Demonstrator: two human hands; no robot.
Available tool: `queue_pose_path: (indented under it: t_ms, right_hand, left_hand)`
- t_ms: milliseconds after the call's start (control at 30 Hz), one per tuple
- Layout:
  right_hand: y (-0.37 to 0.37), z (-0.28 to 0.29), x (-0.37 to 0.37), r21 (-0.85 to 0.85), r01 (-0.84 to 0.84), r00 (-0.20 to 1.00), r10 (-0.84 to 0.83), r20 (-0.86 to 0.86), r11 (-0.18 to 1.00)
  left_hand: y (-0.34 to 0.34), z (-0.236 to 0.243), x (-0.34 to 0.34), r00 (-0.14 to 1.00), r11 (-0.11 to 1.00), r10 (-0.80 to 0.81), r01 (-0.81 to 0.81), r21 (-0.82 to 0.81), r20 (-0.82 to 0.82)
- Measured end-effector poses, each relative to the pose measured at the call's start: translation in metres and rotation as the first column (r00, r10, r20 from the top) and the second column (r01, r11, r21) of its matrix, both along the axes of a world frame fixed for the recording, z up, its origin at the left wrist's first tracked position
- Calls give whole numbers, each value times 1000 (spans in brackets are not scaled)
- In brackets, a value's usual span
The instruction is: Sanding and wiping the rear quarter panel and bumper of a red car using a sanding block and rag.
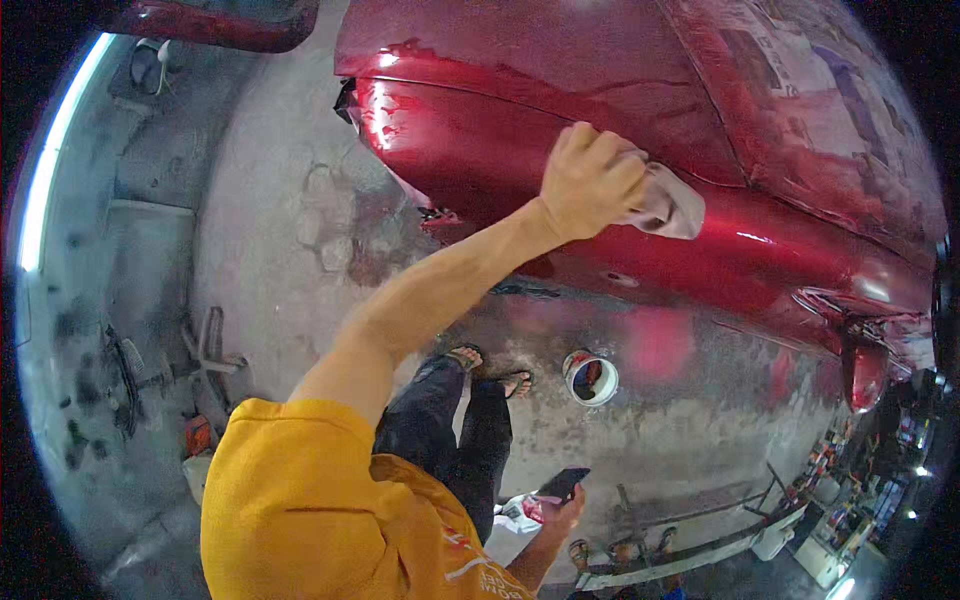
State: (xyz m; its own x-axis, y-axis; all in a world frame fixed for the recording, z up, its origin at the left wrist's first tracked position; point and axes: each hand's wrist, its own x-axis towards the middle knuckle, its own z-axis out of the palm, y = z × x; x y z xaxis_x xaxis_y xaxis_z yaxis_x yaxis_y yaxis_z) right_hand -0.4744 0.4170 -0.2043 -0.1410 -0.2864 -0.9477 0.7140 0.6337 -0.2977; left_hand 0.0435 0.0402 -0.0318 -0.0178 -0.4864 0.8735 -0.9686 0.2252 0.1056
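My left hand (pixel 595 180) is closed, pressing a folded pale cloth (pixel 672 205) on the glossy red fender (pixel 480 130) of a car. The arm stretches up across the view from the yellow sleeve. Below the hood seam, the fender curves down to an open front corner with torn-looking dark edges. Low in the view, near my body, my right hand (pixel 568 512) is closed around a flat, dark rectangular thing (pixel 562 484). A crumpled white-and-red wrapper or cloth (pixel 524 512) shows beside it; whether the same hand holds that, I cannot tell.
A white bucket (pixel 592 380) with dark contents stands on the stained floor by my sandalled feet. Farther right is the car's side mirror (pixel 865 378). A low bench (pixel 690 550) and cluttered shelving (pixel 835 545) lie lower right. A red panel (pixel 225 25) hangs upper left.
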Motion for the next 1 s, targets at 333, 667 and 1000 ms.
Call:
queue_pose_path:
  t_ms: [333,667,1000]
  right_hand:
    - [36,-41,4,-55,-91,993,86,-82,994]
    - [-3,22,32,-145,-124,988,135,69,982]
    - [-13,55,36,-157,-93,995,88,-38,983]
  left_hand:
    - [98,-80,221,643,741,672,-579,342,-367]
    - [76,-47,155,697,788,613,-506,350,-373]
    - [79,-42,163,898,934,356,-333,129,-257]
